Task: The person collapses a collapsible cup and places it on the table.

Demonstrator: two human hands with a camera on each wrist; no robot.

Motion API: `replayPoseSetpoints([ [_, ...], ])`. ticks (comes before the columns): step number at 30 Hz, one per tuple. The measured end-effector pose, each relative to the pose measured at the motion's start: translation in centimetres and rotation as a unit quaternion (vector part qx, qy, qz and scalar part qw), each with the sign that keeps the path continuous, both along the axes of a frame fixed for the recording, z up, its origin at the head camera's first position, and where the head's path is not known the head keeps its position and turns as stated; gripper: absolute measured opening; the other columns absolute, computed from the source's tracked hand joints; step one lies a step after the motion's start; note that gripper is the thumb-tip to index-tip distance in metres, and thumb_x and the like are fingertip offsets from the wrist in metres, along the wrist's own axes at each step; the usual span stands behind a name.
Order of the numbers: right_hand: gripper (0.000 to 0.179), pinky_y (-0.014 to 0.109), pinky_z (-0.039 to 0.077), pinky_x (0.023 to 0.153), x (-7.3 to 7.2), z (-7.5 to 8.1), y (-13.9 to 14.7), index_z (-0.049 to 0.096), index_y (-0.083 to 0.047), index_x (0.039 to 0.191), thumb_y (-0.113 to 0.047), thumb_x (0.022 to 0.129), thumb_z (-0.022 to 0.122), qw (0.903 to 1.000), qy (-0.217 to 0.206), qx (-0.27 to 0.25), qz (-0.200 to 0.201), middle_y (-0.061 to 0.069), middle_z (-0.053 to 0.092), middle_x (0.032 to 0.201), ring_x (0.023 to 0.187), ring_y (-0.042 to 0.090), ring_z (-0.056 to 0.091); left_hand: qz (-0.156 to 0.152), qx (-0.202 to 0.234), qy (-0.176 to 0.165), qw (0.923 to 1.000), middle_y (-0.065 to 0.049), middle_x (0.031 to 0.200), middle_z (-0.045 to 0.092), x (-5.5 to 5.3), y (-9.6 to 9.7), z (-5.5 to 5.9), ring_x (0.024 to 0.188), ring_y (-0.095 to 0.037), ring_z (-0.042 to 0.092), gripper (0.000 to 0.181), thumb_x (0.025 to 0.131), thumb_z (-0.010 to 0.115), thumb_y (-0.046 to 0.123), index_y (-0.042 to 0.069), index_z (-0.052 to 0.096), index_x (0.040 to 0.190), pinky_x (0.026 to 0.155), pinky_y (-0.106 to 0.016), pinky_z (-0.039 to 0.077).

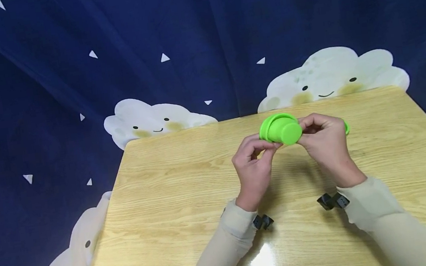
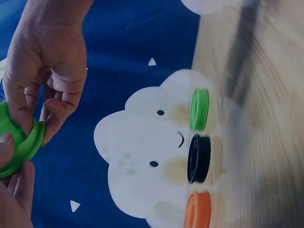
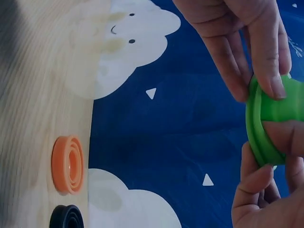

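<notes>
Above the far part of the table, both hands hold a green collapsible cup [image 1: 285, 132], tilted with its small round base toward the head camera. My left hand [image 1: 253, 168] pinches the wide rim from the left. From the right, my right hand [image 1: 329, 147] grips the cup with thumb and fingers. The right wrist view shows the cup's stepped wall [image 3: 280, 107] extended, with fingers on both sides. Only part of the cup [image 2: 21, 149] shows in the left wrist view.
On the wooden table [image 1: 165, 202], flattened green [image 2: 199, 109], black [image 2: 199, 158] and orange [image 2: 197, 211] ring-shaped pieces lie in a row. The right hand mostly hides the green piece in the head view. A dark blue curtain [image 1: 190, 19] hangs behind.
</notes>
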State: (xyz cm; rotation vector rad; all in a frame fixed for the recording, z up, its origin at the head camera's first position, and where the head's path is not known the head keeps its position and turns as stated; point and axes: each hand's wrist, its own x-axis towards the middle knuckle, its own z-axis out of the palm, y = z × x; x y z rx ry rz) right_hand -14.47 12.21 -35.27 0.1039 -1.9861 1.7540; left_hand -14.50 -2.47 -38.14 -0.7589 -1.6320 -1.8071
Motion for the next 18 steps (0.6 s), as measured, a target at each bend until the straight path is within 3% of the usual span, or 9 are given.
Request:
replayPoseSetpoints([
  [2, 0.015, 0.019, 0.053, 0.058, 0.1, -0.1, 0.0, 0.061, 0.008, 0.068, 0.005, 0.068, 0.076, 0.9999, 0.003, 0.010, -0.003, 0.003, 0.066, 0.074, 0.065, 0.013, 0.063, -0.002, 0.008, -0.028, 0.9996, -0.020, 0.086, 0.059, -0.1, 0.1, -0.2, 0.085, -0.024, 0.063, 0.014, 0.071, 0.070, -0.012, -0.009, 0.059, 0.077, 0.071, -0.038, 0.055],
  [5, 0.015, 0.021, 0.053, 0.062, 0.3, -0.1, 0.0, 0.063, 0.008, 0.071, 0.003, 0.069, 0.076, 1.0000, 0.002, 0.003, 0.007, 0.008, 0.066, 0.077, 0.068, 0.015, 0.064, -0.025, 0.043, -0.098, 0.9939, -0.020, 0.087, 0.059, -0.5, 0.1, -0.6, 0.083, -0.023, 0.063, 0.018, 0.073, 0.070, -0.009, -0.010, 0.056, 0.084, 0.069, -0.039, 0.055],
  [9, 0.010, 0.022, 0.054, 0.065, 0.4, -0.1, 0.0, 0.066, 0.008, 0.080, 0.005, 0.072, 0.072, 0.9996, -0.001, -0.003, 0.029, 0.014, 0.066, 0.083, 0.072, 0.018, 0.065, -0.072, 0.118, -0.188, 0.9723, -0.022, 0.089, 0.060, -1.4, 0.1, -1.6, 0.080, -0.023, 0.063, 0.029, 0.076, 0.070, -0.006, -0.012, 0.052, 0.098, 0.070, -0.041, 0.054],
  [13, 0.007, 0.022, 0.053, 0.062, 0.2, -0.5, 0.3, 0.065, 0.009, 0.085, 0.007, 0.079, 0.064, 0.9979, 0.009, -0.010, 0.064, 0.019, 0.064, 0.083, 0.068, 0.021, 0.062, -0.091, 0.161, -0.240, 0.9529, -0.022, 0.095, 0.064, -2.3, 0.0, -2.5, 0.082, -0.025, 0.065, 0.041, 0.076, 0.071, -0.002, -0.010, 0.049, 0.110, 0.073, -0.042, 0.054],
  [16, 0.009, 0.025, 0.054, 0.059, -0.2, -1.1, 0.7, 0.058, 0.013, 0.090, 0.008, 0.082, 0.060, 0.9924, 0.016, -0.063, 0.105, 0.021, 0.061, 0.080, 0.063, 0.022, 0.060, -0.100, 0.179, -0.264, 0.9424, -0.022, 0.098, 0.064, -2.5, -0.2, -2.7, 0.084, -0.025, 0.065, 0.043, 0.076, 0.071, -0.001, -0.009, 0.051, 0.113, 0.075, -0.042, 0.053],
  [18, 0.016, 0.026, 0.054, 0.058, -0.5, -1.5, 0.9, 0.052, 0.015, 0.095, 0.008, 0.083, 0.060, 0.9841, 0.013, -0.115, 0.135, 0.019, 0.061, 0.079, 0.062, 0.021, 0.061, -0.123, 0.195, -0.275, 0.9332, -0.022, 0.100, 0.064, -2.6, -0.3, -2.7, 0.086, -0.024, 0.065, 0.040, 0.077, 0.071, -0.002, -0.008, 0.053, 0.113, 0.076, -0.043, 0.052],
])
